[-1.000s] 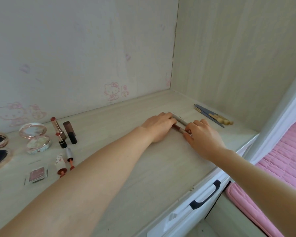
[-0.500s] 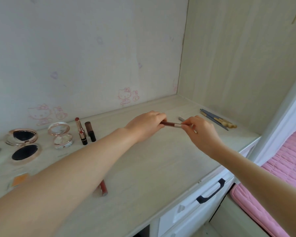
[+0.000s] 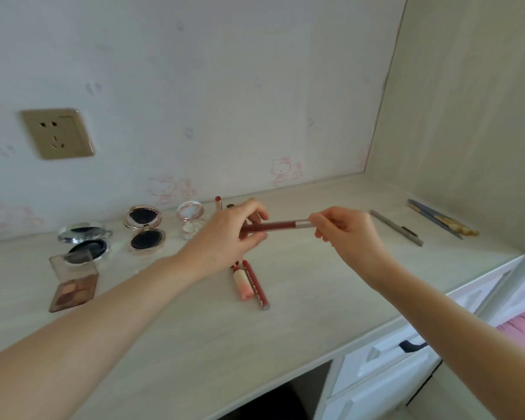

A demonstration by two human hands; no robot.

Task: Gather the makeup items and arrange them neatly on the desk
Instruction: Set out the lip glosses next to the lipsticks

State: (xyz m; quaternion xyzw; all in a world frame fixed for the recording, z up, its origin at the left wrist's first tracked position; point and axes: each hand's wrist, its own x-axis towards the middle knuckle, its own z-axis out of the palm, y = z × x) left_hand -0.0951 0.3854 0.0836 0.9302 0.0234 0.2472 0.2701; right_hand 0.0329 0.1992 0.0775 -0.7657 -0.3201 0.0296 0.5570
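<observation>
Both hands hold one dark red makeup pencil (image 3: 278, 225) level above the desk (image 3: 315, 286). My left hand (image 3: 225, 237) grips its dark red end, and my right hand (image 3: 343, 230) pinches its silver end. Below the hands lie a pink tube (image 3: 242, 281) and a red pencil (image 3: 256, 284), side by side. On the left sit an eyeshadow palette (image 3: 73, 283), a silver compact (image 3: 84, 241), a rose-gold compact (image 3: 144, 227) and a small open powder compact (image 3: 190, 221). A lipstick (image 3: 218, 203) stands behind my left hand, partly hidden.
A grey pencil (image 3: 396, 227) lies right of my right hand. A blue and yellow pair of slim tools (image 3: 440, 222) rests near the right side panel. A wall socket (image 3: 56, 133) is on the back wall. White drawers (image 3: 385, 365) sit under the desk edge.
Both hands lifted the dark red pencil off the desk and carried it left, towards the other makeup. The view swung left, bringing the palette, silver compact and socket into sight.
</observation>
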